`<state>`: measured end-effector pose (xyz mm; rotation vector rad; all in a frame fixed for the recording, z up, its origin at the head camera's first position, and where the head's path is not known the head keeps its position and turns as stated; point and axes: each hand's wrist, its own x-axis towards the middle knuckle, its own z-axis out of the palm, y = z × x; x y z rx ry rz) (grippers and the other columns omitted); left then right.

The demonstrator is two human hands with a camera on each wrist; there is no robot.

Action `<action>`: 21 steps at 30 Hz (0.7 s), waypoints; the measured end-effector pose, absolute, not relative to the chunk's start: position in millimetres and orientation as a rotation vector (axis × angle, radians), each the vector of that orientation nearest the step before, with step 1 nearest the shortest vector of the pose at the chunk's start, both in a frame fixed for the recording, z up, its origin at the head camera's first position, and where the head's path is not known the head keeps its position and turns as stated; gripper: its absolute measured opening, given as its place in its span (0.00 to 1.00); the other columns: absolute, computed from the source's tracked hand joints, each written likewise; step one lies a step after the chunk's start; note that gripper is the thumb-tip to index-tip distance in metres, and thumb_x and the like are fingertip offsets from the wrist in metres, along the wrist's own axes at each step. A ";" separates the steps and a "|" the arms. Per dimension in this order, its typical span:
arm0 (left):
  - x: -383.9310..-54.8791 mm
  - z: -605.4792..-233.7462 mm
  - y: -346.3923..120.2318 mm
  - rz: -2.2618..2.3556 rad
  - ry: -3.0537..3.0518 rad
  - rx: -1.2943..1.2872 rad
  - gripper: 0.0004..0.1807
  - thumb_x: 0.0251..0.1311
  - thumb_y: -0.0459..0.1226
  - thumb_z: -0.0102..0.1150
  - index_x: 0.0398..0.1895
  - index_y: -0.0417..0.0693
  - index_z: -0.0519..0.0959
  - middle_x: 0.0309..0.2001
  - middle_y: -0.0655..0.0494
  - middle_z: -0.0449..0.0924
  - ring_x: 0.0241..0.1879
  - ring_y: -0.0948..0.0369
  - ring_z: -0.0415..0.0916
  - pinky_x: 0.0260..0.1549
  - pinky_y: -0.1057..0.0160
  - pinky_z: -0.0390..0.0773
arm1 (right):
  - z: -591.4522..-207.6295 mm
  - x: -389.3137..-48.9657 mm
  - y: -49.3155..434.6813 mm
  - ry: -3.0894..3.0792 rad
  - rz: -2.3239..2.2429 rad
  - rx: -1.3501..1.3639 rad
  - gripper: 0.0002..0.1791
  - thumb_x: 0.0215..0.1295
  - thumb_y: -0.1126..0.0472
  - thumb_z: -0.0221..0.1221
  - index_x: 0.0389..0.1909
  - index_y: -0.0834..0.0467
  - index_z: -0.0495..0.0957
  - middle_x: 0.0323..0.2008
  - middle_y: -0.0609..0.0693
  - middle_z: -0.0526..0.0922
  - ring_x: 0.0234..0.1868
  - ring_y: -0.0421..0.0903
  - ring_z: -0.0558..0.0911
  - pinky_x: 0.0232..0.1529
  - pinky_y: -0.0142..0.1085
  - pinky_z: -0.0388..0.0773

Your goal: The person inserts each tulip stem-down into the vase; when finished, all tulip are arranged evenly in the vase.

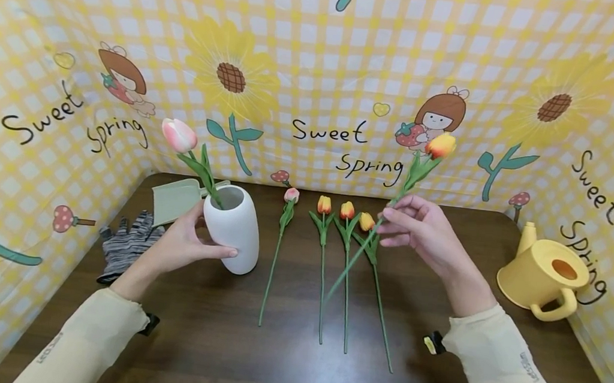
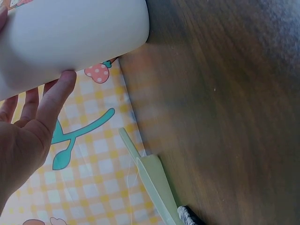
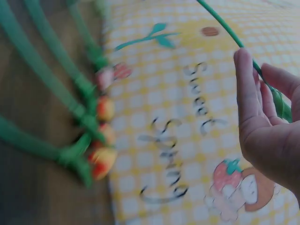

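Note:
My left hand (image 1: 187,236) grips a white vase (image 1: 238,234) around its side, thumb across the front and fingers behind. A pink-and-white tulip (image 1: 179,136) stands in the vase and leans left out of its mouth. In my right hand (image 1: 423,231) a red-and-yellow tulip (image 1: 440,147) is pinched by its stem, bloom up and stem end slanting down to the left. Beneath that stem several tulips lie side by side on the table: a pink one (image 1: 291,196) nearest the vase, then red-and-yellow ones (image 1: 324,205). The right wrist view shows the pinched green stem (image 3: 220,19) between thumb and fingers.
A yellow watering can (image 1: 541,276) stands at the right of the dark wooden table (image 1: 208,340). On the left lie a striped grey glove (image 1: 126,246) and a pale green dustpan (image 1: 176,200). Yellow checked cloth (image 1: 315,84) walls the back and sides.

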<state>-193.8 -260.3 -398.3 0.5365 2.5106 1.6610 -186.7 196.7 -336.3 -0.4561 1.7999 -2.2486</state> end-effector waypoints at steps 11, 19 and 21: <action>-194.0 -399.5 -260.2 1.660 2.509 0.535 0.51 0.44 0.37 0.84 0.70 0.62 0.63 0.58 0.54 0.73 0.55 0.49 0.73 0.41 0.56 0.86 | -309.1 -190.2 137.5 1.583 -2.540 -0.632 0.01 0.72 0.69 0.59 0.40 0.63 0.76 0.39 0.56 0.85 0.37 0.51 0.89 0.35 0.47 0.87; -193.8 -398.4 -260.5 1.643 2.523 0.531 0.50 0.45 0.38 0.84 0.70 0.64 0.63 0.58 0.55 0.72 0.54 0.51 0.72 0.41 0.56 0.86 | -298.8 -195.0 107.4 1.565 -2.690 -0.659 0.04 0.73 0.69 0.58 0.44 0.60 0.74 0.40 0.55 0.85 0.40 0.51 0.88 0.36 0.47 0.87; -194.1 -398.1 -260.3 1.640 2.522 0.537 0.50 0.45 0.37 0.84 0.70 0.64 0.63 0.58 0.54 0.72 0.55 0.51 0.72 0.41 0.56 0.86 | -294.7 -196.2 101.0 1.572 -2.721 -0.686 0.05 0.72 0.70 0.57 0.44 0.59 0.75 0.40 0.55 0.85 0.40 0.51 0.88 0.37 0.48 0.87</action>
